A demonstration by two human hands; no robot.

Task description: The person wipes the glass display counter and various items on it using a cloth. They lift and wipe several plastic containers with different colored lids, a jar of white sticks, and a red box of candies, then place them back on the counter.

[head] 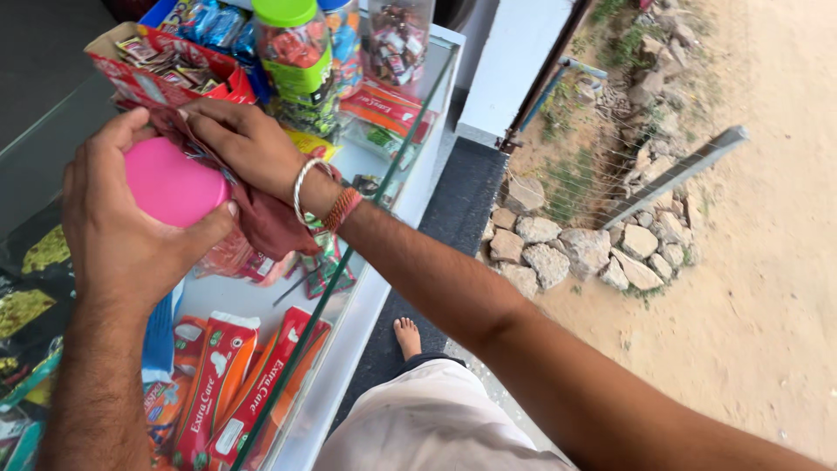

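Left hand (122,227) grasping pink lid (170,185); right hand (248,144) pressing maroon cloth (266,222) against it.

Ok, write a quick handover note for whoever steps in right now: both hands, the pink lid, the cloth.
Left hand: fingers wrapped around the pink lid of a jar on the glass counter.
Right hand: pressing a dark red cloth against the lid's far side.
Nearby: green-lidded sweet jar, red box of sachets.
Done: cloth is on the lid.
Left: how far the wiping has got cannot be told.
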